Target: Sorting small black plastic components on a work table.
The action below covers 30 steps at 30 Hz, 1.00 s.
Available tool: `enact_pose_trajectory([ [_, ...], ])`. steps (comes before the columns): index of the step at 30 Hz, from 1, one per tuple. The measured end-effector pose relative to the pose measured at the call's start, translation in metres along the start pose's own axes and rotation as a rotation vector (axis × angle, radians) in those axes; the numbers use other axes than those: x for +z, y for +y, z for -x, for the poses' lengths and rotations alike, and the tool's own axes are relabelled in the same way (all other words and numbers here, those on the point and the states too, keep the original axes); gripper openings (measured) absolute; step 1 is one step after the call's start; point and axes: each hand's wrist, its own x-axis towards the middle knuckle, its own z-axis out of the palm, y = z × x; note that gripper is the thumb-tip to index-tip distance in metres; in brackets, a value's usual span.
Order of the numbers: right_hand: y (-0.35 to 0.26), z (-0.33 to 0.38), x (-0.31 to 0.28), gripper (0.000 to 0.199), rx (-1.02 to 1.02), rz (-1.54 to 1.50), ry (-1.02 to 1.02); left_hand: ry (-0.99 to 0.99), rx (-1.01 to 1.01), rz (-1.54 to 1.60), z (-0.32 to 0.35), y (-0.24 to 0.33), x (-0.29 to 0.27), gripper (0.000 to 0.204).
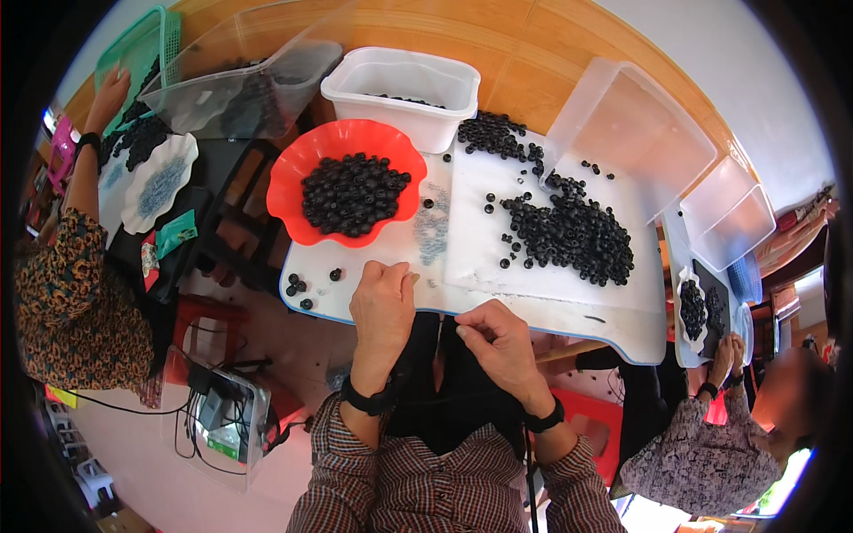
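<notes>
Over the table's front edge my left hand (382,306) is closed, thumb and forefinger pinched together. My right hand (499,345), lower and a little to the right, is curled with its fingertips pressed together as well. What either hand holds, if anything, is too small to make out. Beyond my left hand stands a red wavy-rimmed bowl (283,182) filled with small round black parts (355,191). More loose black parts (577,235) lie heaped on a white board (475,244) to the right. Tiny pale blue-grey pieces (433,226) are spread between bowl and board.
A white tub (435,129) with black parts sits at the back, a clear bin (635,133) tilts at the back right. Several stray parts (297,284) lie near the left corner. Co-workers sit at both sides; one's hand (111,93) reaches to a green basket (169,44).
</notes>
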Motion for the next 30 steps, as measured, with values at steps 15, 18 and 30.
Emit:
enact_pose_trajectory([
  [15,0.015,0.003,0.0,0.017,-0.015,-0.136,0.161,-0.275,-0.095,0.501,0.021,0.028,0.014,0.014],
  [18,0.019,0.004,-0.004,0.018,-0.047,-0.187,0.217,-0.562,-0.394,0.814,0.022,0.048,0.014,0.024],
  [30,0.036,0.014,-0.033,0.009,-0.075,-0.142,0.405,-0.159,0.191,0.298,0.007,0.067,0.065,0.011],
])
